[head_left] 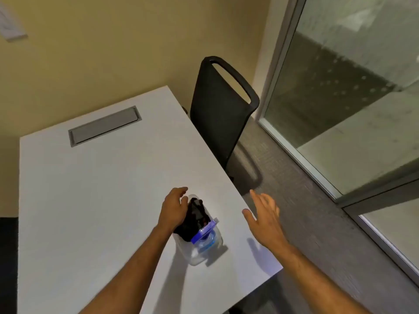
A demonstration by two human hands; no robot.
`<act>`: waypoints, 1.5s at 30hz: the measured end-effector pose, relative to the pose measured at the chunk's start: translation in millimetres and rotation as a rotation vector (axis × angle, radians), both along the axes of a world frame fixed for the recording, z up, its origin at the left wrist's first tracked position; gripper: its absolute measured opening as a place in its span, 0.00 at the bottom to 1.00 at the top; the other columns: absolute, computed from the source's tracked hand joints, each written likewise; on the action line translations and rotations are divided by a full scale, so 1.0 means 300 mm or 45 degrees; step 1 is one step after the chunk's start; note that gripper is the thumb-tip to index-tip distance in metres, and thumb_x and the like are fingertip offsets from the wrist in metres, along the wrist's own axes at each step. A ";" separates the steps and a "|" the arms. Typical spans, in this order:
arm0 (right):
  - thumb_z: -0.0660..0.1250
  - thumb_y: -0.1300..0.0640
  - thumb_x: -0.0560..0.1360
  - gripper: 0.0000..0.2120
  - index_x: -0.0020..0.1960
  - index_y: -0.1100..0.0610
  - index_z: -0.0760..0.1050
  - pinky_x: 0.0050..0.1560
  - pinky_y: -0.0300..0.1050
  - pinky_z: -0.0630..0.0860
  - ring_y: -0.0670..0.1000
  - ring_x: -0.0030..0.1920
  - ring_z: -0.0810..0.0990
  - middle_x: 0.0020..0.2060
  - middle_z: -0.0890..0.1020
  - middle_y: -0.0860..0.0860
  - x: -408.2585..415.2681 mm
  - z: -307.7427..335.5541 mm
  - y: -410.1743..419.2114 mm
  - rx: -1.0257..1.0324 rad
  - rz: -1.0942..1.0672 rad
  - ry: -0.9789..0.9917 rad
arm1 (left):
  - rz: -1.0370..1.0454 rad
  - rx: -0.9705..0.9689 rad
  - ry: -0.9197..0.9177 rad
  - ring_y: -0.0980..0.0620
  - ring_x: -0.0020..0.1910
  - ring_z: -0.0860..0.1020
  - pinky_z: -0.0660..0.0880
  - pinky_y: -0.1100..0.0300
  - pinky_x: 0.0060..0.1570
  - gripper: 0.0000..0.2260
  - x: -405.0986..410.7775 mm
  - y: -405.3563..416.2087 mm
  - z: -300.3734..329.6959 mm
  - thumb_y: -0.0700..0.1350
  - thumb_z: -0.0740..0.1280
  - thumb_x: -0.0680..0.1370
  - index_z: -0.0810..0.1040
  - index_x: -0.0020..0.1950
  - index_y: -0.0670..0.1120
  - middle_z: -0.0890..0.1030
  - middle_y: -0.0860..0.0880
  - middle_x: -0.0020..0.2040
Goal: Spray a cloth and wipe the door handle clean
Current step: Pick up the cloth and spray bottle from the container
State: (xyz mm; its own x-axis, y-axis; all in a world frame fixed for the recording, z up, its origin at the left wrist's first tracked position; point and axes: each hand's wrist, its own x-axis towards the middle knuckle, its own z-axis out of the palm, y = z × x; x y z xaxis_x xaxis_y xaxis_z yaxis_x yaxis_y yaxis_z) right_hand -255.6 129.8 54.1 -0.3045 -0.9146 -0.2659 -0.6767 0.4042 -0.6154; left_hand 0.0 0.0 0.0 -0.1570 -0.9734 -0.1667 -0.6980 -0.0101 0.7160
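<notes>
A dark cloth (196,217) sits bunched in the open mouth of a clear plastic container (199,250) near the right edge of a white worktop (90,189), with a blue-rimmed lid (204,232) tilted against the container's near side. The person's left hand (173,208) curls over the far left of the cloth, its fingers (181,190) bent around the container's rim and touching the fabric; whether they actually grip it cannot be told from this angle. The right hand (264,217) hovers apart from the container, above the worktop's right edge, palm turned inward and fingers (257,197) spread wide, holding nothing. Both bare forearms reach in from the bottom of the view. A grey rectangular cable hatch (104,125) is set flush into the worktop's far end. A black mesh-backed chair (221,109) stands just beside the worktop's right side on grey carpet (306,211), against a yellow wall (113,53), with a metal-framed glass partition (351,98) to the right.
</notes>
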 end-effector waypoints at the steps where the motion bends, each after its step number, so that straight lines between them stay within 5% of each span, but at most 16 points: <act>1: 0.61 0.47 0.82 0.28 0.79 0.49 0.58 0.73 0.51 0.61 0.55 0.78 0.57 0.78 0.60 0.54 0.005 -0.007 -0.006 -0.013 -0.013 -0.016 | -0.024 0.043 -0.061 0.47 0.64 0.79 0.74 0.54 0.66 0.15 0.005 -0.016 -0.034 0.41 0.63 0.83 0.78 0.69 0.44 0.80 0.46 0.66; 7: 0.63 0.55 0.82 0.25 0.77 0.52 0.63 0.66 0.42 0.62 0.55 0.74 0.66 0.75 0.64 0.56 0.013 -0.063 0.010 0.049 0.011 -0.101 | -0.229 0.244 -0.502 0.41 0.51 0.82 0.77 0.52 0.49 0.11 0.006 -0.048 -0.190 0.45 0.60 0.80 0.83 0.52 0.46 0.85 0.45 0.51; 21: 0.64 0.56 0.81 0.28 0.76 0.42 0.58 0.67 0.49 0.73 0.45 0.65 0.71 0.67 0.70 0.47 0.027 -0.142 0.054 0.081 0.021 -0.244 | -0.509 0.157 -0.928 0.46 0.60 0.77 0.76 0.52 0.56 0.14 -0.029 -0.060 -0.324 0.45 0.61 0.83 0.76 0.68 0.46 0.77 0.45 0.63; 31: 0.73 0.49 0.75 0.41 0.76 0.33 0.49 0.56 0.31 0.68 0.39 0.63 0.69 0.70 0.65 0.38 0.200 -0.142 0.037 0.246 0.182 -0.441 | -0.549 0.067 -0.630 0.45 0.52 0.80 0.76 0.52 0.48 0.11 0.006 -0.091 -0.252 0.49 0.65 0.78 0.79 0.57 0.46 0.82 0.46 0.55; 36: 0.80 0.52 0.67 0.49 0.75 0.35 0.52 0.52 0.25 0.74 0.44 0.67 0.71 0.70 0.67 0.41 0.338 -0.160 0.013 0.186 0.080 -0.702 | -0.603 0.141 -0.374 0.46 0.45 0.79 0.78 0.51 0.46 0.07 0.023 -0.103 -0.214 0.48 0.64 0.76 0.71 0.53 0.51 0.82 0.48 0.49; 42: 0.80 0.66 0.67 0.40 0.70 0.47 0.62 0.45 0.27 0.77 0.46 0.54 0.77 0.57 0.74 0.47 0.454 -0.185 0.002 0.081 -0.234 -0.768 | -0.628 0.170 -0.204 0.47 0.41 0.79 0.80 0.47 0.44 0.07 0.046 -0.088 -0.194 0.52 0.60 0.79 0.66 0.55 0.53 0.79 0.48 0.47; 45: 0.77 0.64 0.71 0.30 0.66 0.52 0.65 0.45 0.29 0.78 0.48 0.52 0.79 0.55 0.77 0.51 0.483 -0.219 0.005 0.105 -0.331 -0.725 | -0.598 0.209 -0.128 0.50 0.43 0.80 0.81 0.50 0.45 0.08 0.071 -0.081 -0.189 0.53 0.58 0.82 0.66 0.59 0.54 0.79 0.49 0.49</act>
